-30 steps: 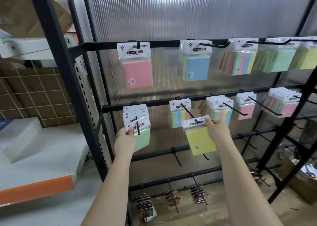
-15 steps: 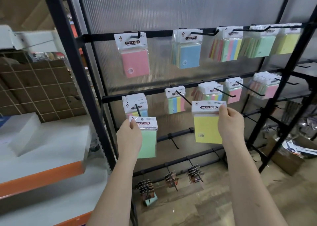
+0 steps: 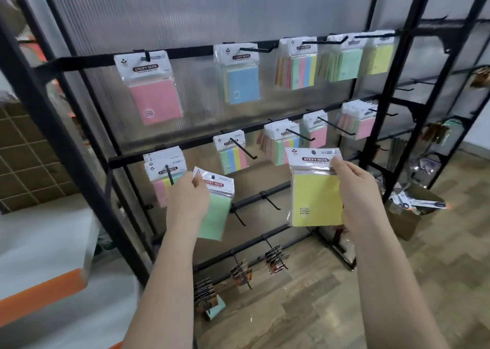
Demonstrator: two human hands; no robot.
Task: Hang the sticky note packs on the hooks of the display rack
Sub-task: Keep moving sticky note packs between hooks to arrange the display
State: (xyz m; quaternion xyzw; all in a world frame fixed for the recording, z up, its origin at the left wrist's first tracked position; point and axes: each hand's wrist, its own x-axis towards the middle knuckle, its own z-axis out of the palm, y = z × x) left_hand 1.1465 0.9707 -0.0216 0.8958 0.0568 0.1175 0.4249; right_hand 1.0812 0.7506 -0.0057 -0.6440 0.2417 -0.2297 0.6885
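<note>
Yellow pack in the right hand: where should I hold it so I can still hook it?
Keep the right hand pinching the white header card's right edge on the yellow pack, coming from the right side. The hang hole sits top centre, so a side pinch likely leaves it clear for a hook.

Bright, even daylight filters through the ribbed translucent panel (image 3: 201,12) behind the display rack (image 3: 79,160), leaving only faint shadows. Left of the rack, the white shelf (image 3: 39,242) is smeared with motion blur. The rack's uprights bow outward from wide-angle distortion, and the plastic wrappers show mild glare.
</note>
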